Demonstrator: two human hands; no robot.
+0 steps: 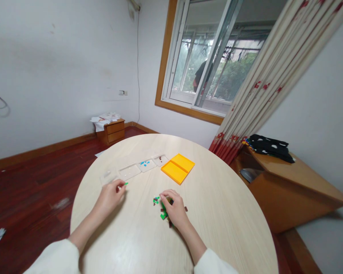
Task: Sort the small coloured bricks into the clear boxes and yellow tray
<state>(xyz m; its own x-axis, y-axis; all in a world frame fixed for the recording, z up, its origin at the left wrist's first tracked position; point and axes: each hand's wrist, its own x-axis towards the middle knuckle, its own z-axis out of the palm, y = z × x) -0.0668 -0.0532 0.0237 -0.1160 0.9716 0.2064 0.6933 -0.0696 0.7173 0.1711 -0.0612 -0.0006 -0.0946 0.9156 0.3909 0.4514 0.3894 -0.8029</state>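
My left hand (114, 193) is closed, pinching a small green toy brick (126, 183) between thumb and fingertips, just in front of the row of clear trays. My right hand (173, 207) is curled over a pile of green and brown toy bricks (163, 215) and hides much of it. Its thumb and fingertips are together; whatever they hold is too small or covered to make out. Close by on the left lies a loose cluster of tiny green, white and brown pieces (156, 200).
Clear trays stand in a row; one tray (152, 168) has blue pieces, another (166, 161) dark brown ones. A yellow two-part case (177, 168) lies right of them on the round table (223, 213). A wooden cabinet (297, 190) stands at right.
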